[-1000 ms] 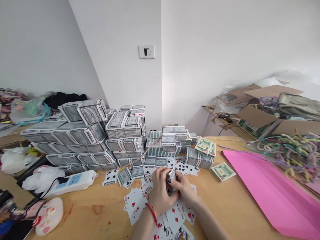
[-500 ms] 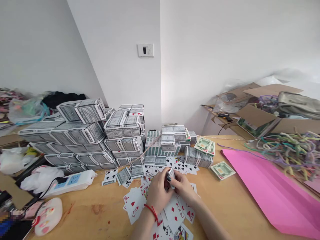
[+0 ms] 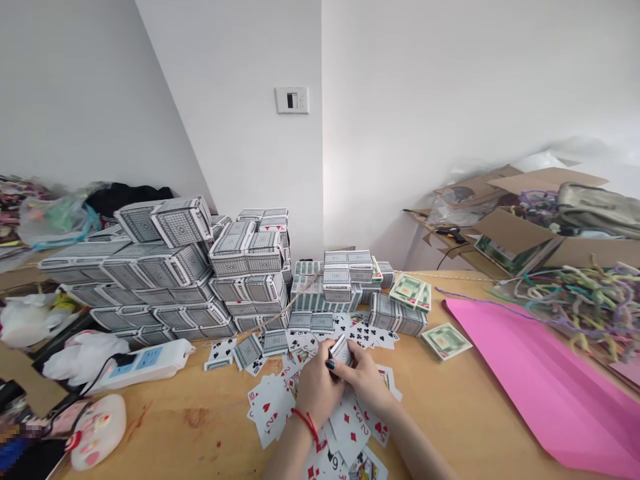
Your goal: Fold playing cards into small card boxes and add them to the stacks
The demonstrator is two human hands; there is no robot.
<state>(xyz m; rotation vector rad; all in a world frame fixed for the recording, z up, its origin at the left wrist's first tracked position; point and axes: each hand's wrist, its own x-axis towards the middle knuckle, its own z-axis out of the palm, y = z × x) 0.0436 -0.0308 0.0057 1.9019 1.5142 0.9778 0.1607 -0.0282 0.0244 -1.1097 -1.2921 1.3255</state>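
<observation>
Between my hands is a small piece made of playing cards (image 3: 342, 349), patterned grey back facing up. My left hand (image 3: 318, 380), with a red cord at the wrist, grips its left side. My right hand (image 3: 367, 380) closes on it from the right, the dark-nailed thumb laid across the front. Fingers cover much of the piece, so its full shape is hidden. Loose playing cards (image 3: 271, 407) lie face up in a spread beneath and around both hands. Just beyond are more cards, some folded, showing patterned backs (image 3: 275, 342).
Stacked blocks of folded cards (image 3: 165, 267) rise at the back left, with smaller stacks (image 3: 345, 273) behind my hands. A white power strip (image 3: 145, 365) lies left. Card boxes (image 3: 447, 341), a pink sheet (image 3: 530, 393) and fuzzy coloured stems (image 3: 585, 300) are on the right.
The card piece has turned in my hands, so more of its patterned back shows. My right thumb has shifted slightly left and down across it.
</observation>
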